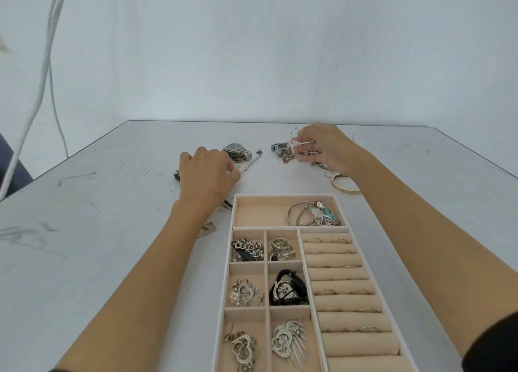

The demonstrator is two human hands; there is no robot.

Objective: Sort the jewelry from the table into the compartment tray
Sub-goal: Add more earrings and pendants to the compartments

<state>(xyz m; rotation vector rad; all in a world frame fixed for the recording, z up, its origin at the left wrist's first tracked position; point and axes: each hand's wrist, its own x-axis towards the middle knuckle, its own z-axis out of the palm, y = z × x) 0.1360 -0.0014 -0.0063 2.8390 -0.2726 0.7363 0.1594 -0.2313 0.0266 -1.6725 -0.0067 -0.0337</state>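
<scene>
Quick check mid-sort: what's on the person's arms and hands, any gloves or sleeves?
No gloves: the left hand and right hand are bare, no rings or watch showing. Forearms are uncovered; a dark sleeve edge shows high on the right arm.

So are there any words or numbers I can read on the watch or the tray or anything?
No text in this picture can be read.
Wristwatch dial: too small and blurred to read.
Compartment tray: no label or print shows.
Table: only scuff marks, no writing.
</scene>
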